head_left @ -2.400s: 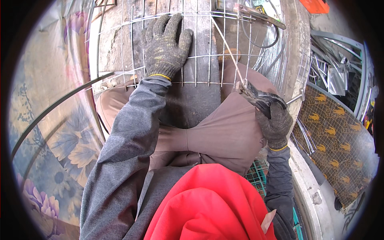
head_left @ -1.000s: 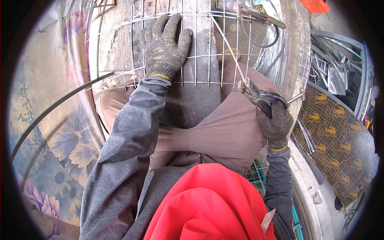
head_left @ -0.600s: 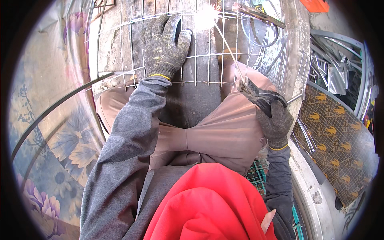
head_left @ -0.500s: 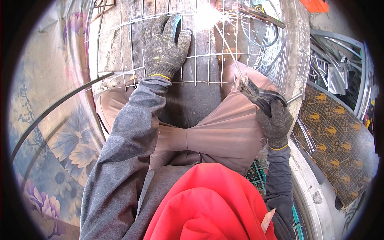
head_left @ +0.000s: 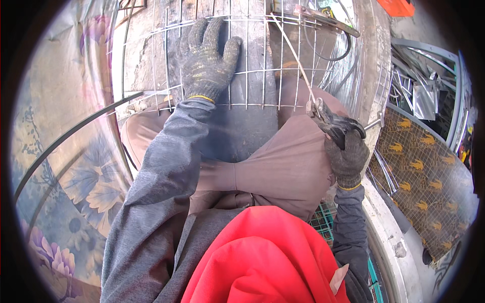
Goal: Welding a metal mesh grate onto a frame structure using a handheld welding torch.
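Note:
My left hand [head_left: 208,65], in a grey knitted glove, lies with fingers stretched over a grid of thin metal wires [head_left: 247,71]. Its fingertips reach the doubled cross wires at the far side. In my right hand [head_left: 347,159], also gloved, is a dark welding electrode holder [head_left: 331,120], with the fingers closed round its handle. A long thin welding rod [head_left: 294,53] slants up and left from the holder's jaws. The rod's tip is close by the doubled far wires; whether it touches them I cannot tell. No arc glows there.
Under the grid lies a dark board [head_left: 237,129] between my legs. A rusty metal bar [head_left: 331,22] and a black cable loop [head_left: 341,54] are at the far right. Metal scraps [head_left: 424,98] and a patterned brown sheet [head_left: 422,174] fill the right side; a flowered sheet [head_left: 70,151] covers the left.
The bright arc and sparks at the rod's tip have gone out. My right hand and the holder have shifted slightly right. My left hand stays in place.

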Motion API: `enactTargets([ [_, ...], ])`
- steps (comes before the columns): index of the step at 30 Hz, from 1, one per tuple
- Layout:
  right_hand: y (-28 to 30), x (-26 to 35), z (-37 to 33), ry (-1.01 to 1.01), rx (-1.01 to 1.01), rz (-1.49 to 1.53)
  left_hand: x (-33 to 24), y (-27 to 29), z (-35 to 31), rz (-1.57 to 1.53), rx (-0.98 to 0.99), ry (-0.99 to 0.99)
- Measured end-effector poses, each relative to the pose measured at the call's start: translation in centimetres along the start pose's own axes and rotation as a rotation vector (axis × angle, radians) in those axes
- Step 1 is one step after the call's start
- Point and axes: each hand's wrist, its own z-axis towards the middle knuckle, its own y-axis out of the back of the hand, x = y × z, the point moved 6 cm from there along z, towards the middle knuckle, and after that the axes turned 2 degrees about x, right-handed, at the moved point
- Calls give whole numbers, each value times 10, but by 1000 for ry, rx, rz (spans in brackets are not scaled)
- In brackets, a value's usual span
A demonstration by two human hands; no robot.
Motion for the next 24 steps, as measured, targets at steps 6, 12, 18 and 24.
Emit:
enactTargets([
  [6,6,13,10,28,-13,127,-1,1,1,101,-9,19],
  [12,1,13,9,108,-14,58,-1,-2,1,84,20,33],
  [18,-4,11,13,109,10,90,-2,-1,2,135,5,11],
  [24,-7,13,16,131,64,37,-3,2,2,134,1,9],
])
